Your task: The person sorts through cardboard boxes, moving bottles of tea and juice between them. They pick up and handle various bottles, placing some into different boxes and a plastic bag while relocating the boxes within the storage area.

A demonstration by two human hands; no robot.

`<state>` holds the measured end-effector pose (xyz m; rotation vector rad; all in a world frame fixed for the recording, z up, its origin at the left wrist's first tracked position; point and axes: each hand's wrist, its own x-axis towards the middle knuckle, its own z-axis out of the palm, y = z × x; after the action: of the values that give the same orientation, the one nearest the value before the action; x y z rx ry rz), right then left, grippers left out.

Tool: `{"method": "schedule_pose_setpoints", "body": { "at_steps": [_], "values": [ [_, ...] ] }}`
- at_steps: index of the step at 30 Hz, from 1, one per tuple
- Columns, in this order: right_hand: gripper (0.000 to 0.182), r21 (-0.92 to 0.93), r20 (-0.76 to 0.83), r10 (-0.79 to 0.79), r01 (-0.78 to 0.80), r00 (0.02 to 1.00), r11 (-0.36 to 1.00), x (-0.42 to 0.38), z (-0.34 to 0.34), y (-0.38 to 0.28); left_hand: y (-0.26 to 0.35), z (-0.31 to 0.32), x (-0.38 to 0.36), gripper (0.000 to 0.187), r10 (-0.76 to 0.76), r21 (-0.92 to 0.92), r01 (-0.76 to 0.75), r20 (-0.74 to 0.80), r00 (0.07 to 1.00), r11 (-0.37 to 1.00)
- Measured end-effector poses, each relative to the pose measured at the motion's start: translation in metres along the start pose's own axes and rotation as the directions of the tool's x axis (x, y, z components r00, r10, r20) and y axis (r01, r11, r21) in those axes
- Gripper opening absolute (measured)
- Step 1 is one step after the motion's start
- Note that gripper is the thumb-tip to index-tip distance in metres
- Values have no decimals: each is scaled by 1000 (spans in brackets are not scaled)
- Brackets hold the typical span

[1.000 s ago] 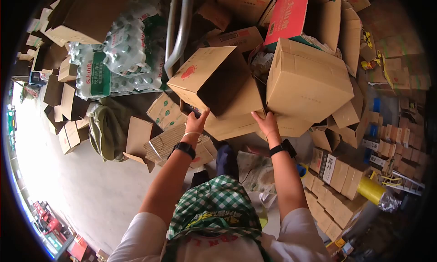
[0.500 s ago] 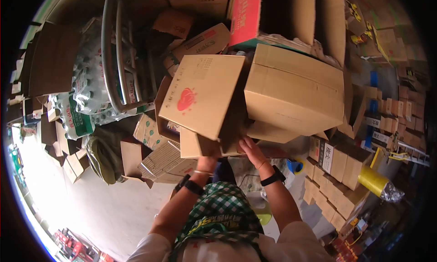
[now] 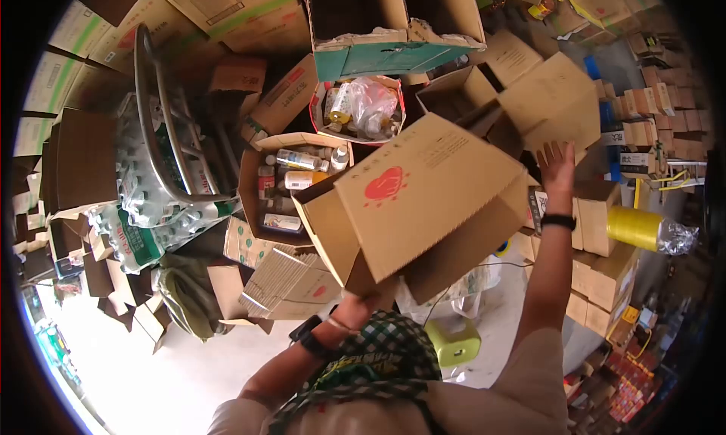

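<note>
My left hand (image 3: 358,308) is closed on the near edge of an opened cardboard box (image 3: 431,189) with a red heart print on its side. The box sits tilted in front of me, its flaps hanging loose. Fingers spread, my right hand (image 3: 557,169) reaches out to the right and overlaps the lower edge of a plain cardboard box (image 3: 556,98). Just left of the heart box is an open carton (image 3: 246,197) of bottles (image 3: 302,179). Behind it stands a red-rimmed box (image 3: 318,125) holding bottles and a clear plastic bag (image 3: 372,106).
A large green-fronted carton (image 3: 393,59) stands at the back. At left are a metal trolley handle (image 3: 144,117) and shrink-wrapped water bottles (image 3: 151,200). Folded cardboard (image 3: 283,280) lies near my left arm. A green stool (image 3: 454,343) and a yellow film roll (image 3: 634,227) are to the right.
The heart box has turned and shifted right, uncovering the carton of bottles. My right hand has moved up and right with fingers spread. The plain box has moved right.
</note>
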<state>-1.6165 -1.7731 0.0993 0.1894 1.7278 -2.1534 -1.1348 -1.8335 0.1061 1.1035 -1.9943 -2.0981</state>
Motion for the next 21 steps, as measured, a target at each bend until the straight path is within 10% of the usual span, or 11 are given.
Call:
{"method": "schedule_pose_setpoints", "body": {
  "at_steps": [2, 4, 6, 7, 9, 13, 15, 17, 18, 20, 21],
  "values": [
    [56, -160, 102, 46, -29, 994, 987, -44, -35, -2, 21, 16, 19, 23, -181, -332, 246, 214, 960, 911],
    [53, -208, 317, 29, 39, 948, 977, -112, -91, 25, 47, 48, 46, 21, -17, -330, 109, 268, 963, 938],
    [57, 246, 251, 267, -328, 931, 912, -199, -75, 47, 78, 74, 81, 24, 382, -353, -285, 247, 891, 891],
    [68, -146, 356, 469, -448, 808, 882, -225, -78, 55, 100, 83, 89, 39, 401, -561, -195, 271, 875, 805],
    [78, 408, 466, 571, -737, 676, 539, -246, -92, 78, 104, 76, 97, 52, 503, -298, -423, 286, 815, 855],
    [66, 710, 393, 57, -342, 918, 616, -169, -54, 61, 40, -9, 111, 70, 675, 592, -426, -293, 677, 684],
    [53, 529, 385, -47, -178, 922, 830, -137, -54, 69, -22, -63, 116, 73, 386, 651, 20, -474, 791, 759],
    [48, -188, 228, 235, -194, 945, 963, -139, -35, 110, -59, -87, 118, 66, 98, 610, 322, -553, 827, 724],
    [52, -648, 461, 150, 216, 875, 730, -126, -51, 159, -81, -95, 118, 62, -13, 587, 229, -349, 937, 777],
    [67, -579, 787, 151, 801, 598, -154, -182, 10, 159, -100, -89, 118, 59, -115, 524, 160, -119, 986, 836],
    [67, -575, 788, 165, 804, 594, -149, -173, 7, 173, -93, -71, 111, 56, -159, 643, 120, 3, 987, 757]
  ]
}}
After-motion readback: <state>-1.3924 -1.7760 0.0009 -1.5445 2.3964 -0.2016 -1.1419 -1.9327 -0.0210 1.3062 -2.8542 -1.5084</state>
